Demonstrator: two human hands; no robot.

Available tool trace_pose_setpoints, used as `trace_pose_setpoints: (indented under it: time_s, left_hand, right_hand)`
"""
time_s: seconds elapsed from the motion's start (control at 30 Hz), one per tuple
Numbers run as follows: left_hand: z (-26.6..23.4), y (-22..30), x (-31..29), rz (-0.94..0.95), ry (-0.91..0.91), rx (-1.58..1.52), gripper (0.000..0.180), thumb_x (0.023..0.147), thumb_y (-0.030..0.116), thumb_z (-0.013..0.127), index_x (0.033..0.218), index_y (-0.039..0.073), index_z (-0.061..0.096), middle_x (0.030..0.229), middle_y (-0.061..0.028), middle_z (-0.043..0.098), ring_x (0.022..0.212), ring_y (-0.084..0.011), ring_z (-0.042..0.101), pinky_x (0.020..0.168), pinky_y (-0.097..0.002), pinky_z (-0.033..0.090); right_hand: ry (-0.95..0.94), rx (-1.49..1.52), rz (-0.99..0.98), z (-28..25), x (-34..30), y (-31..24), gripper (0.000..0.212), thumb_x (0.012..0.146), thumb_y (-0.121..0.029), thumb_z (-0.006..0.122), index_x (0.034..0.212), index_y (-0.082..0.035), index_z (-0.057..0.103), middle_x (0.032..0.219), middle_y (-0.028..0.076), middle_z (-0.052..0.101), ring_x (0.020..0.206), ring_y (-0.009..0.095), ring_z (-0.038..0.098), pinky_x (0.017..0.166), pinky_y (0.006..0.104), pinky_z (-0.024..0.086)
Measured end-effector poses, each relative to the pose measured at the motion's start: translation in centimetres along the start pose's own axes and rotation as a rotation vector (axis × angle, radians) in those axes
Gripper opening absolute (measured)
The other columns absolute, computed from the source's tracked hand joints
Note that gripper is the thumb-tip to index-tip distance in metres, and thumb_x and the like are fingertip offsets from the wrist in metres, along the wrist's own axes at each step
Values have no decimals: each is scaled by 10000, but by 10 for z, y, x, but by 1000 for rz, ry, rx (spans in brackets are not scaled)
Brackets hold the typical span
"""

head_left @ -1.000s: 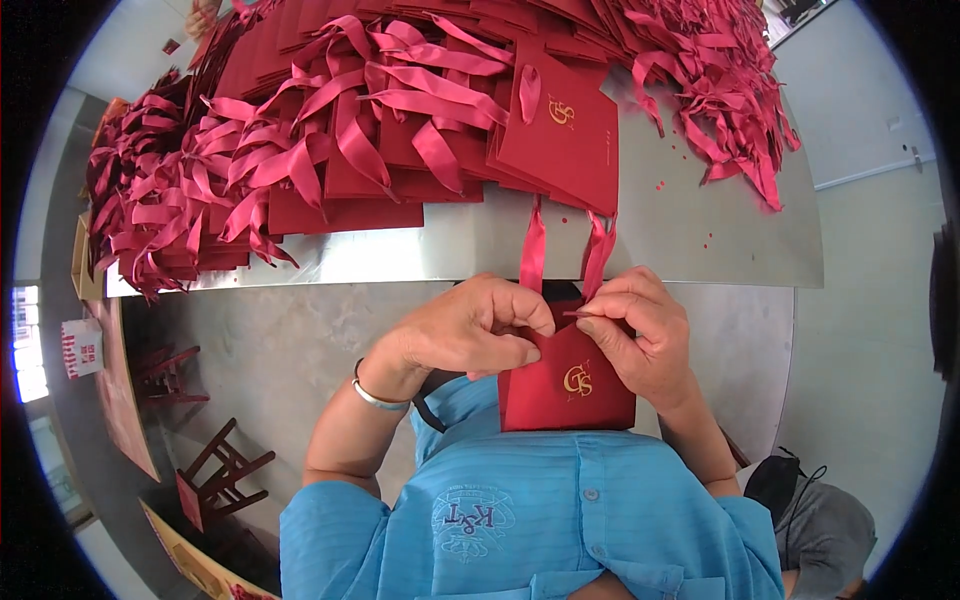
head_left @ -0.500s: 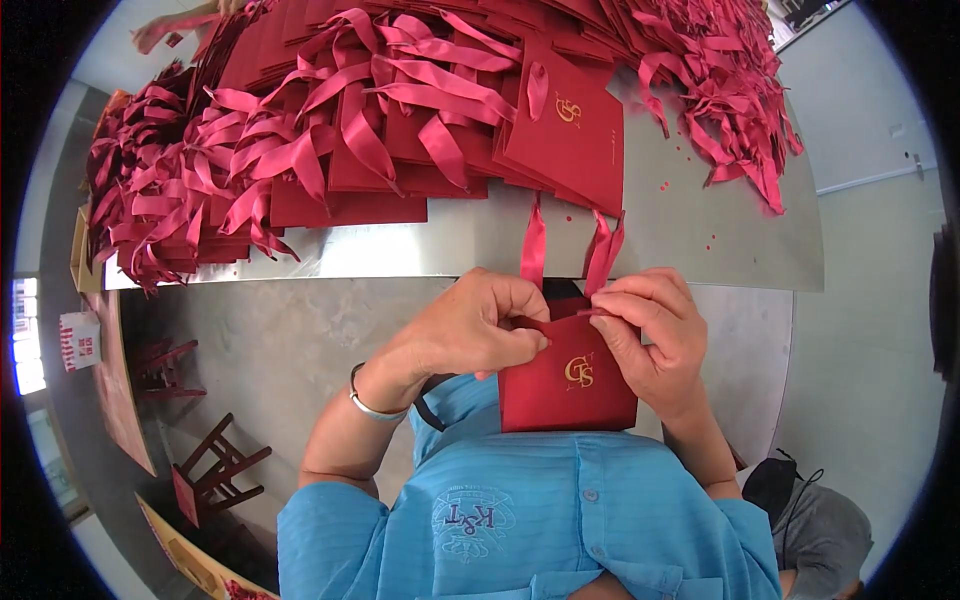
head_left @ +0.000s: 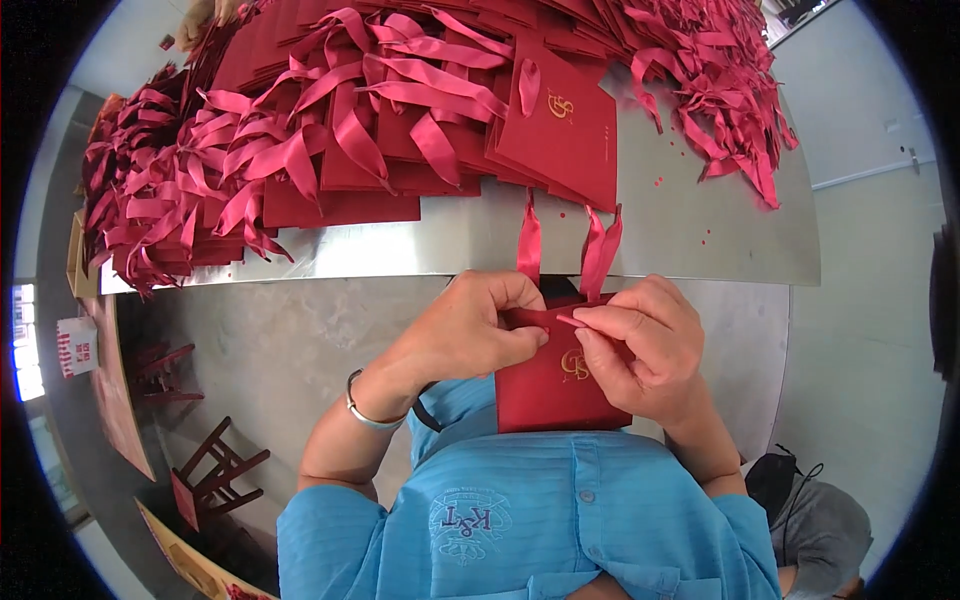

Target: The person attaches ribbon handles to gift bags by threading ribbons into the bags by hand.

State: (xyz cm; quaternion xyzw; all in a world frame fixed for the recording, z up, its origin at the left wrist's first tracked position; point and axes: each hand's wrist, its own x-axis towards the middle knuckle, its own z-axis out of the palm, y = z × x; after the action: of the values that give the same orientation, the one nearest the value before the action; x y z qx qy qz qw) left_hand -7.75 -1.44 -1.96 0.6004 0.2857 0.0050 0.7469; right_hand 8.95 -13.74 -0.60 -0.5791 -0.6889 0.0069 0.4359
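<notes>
A small red paper gift bag (head_left: pixel 535 385) with a gold emblem stands against my blue shirt, below the table edge. My left hand (head_left: pixel 480 325) grips its upper left rim, thumb in front and fingers behind. Between the thumb and forefinger of my right hand (head_left: pixel 645 340) is the end of a pink ribbon (head_left: pixel 568 320), held just in front of the bag's rim. Two more lengths of pink ribbon (head_left: pixel 600 250) rise from behind the bag and lean on the table edge. Whether they are fixed to the bag is hidden.
On the metal table (head_left: pixel 480 240) lie stacked red bags (head_left: pixel 560 120), many with pink ribbon handles. A heap of ribbons (head_left: pixel 715 120) lies at the far right. Another person's hand (head_left: pixel 195 25) shows at the far left. Dark wooden stools (head_left: pixel 220 465) stand on the floor.
My right hand has drawn the ribbon end left and slightly down, across the bag's front near the rim. The left hand keeps its grip. The other person's hand has shifted right.
</notes>
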Motion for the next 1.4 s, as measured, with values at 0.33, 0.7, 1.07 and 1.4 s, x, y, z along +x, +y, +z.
trace_pose_setpoints:
  time_s: [0.33, 0.7, 1.07, 1.4]
  left_hand:
    - [-10, 6, -4, 6, -98, -67, 117, 846, -66, 537, 933, -51, 614, 715, -26, 611, 473, -41, 501, 407, -198, 367]
    - [-11, 4, -3, -3, -103, -48, 111, 896, -59, 504, 948, -58, 602, 726, -36, 617, 484, -61, 547, 439, -203, 409]
    - [-3, 9, -2, -13, -50, 18, 85, 898, -46, 521, 922, -49, 603, 724, -59, 633, 504, -96, 591, 469, -231, 460]
    - [0, 0, 1, 69, -25, 44, 79, 887, -56, 515, 874, -57, 593, 710, -82, 635, 537, -134, 634, 486, -257, 500]
  right_hand:
    - [-11, -41, -90, 14, -2, -2, 206, 583, 2, 735, 764, -55, 654, 671, 42, 548, 527, 193, 510, 477, 305, 392]
    - [-75, -145, -124, 13, -1, -6, 186, 585, -13, 731, 739, -56, 637, 676, 36, 536, 553, 198, 517, 490, 309, 409]
    - [-486, -460, -140, 3, 27, -33, 114, 620, -76, 665, 622, -71, 551, 624, 40, 423, 621, 194, 490, 583, 331, 435]
    - [-552, -457, -84, 12, 30, -37, 106, 650, -130, 658, 648, -57, 580, 654, 57, 479, 626, 211, 502, 577, 350, 432]
